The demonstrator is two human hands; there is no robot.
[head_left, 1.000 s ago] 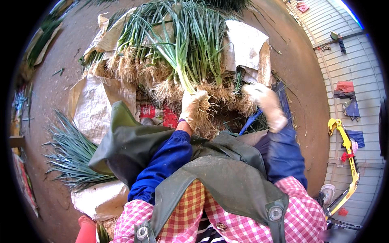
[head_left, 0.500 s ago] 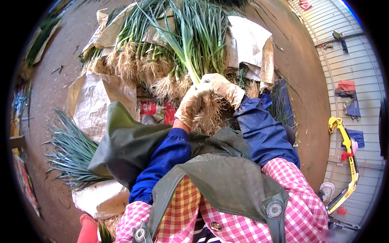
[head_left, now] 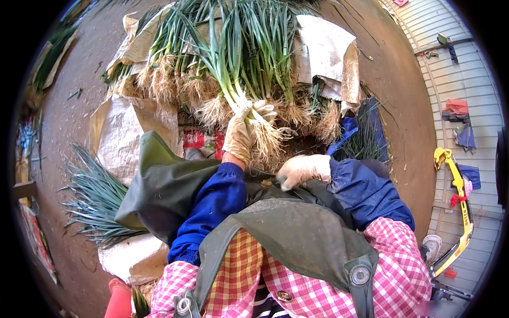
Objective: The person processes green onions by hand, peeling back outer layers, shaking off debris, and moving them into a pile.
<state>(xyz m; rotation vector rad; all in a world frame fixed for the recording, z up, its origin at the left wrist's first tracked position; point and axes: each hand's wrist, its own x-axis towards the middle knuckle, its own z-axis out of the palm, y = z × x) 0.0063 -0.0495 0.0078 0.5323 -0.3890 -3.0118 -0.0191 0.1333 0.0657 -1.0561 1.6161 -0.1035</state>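
Note:
My gloved left hand (head_left: 245,124) is closed around the pale stems of a small bunch of green garlic (head_left: 229,87). Its flat green leaves point up and away, and its stringy roots hang to the right of my fingers. My gloved right hand (head_left: 302,170) is apart from the bunch, lower and to the right above my lap. Its fingers are curled in; whatever they may hold is hidden. Just beyond both hands lies a large pile of the same plants (head_left: 265,58), roots toward me.
Pale woven sacks (head_left: 328,50) lie under and beside the pile. Another heap of green leaves (head_left: 95,196) is at the left. A dark green apron (head_left: 286,233) covers my lap. A toy-like yellow excavator arm (head_left: 457,206) shows against the ribbed wall at the right.
My right hand has come off the bunch and drawn back toward my lap. My left hand still grips the bunch, now tilted with its roots swung to the right.

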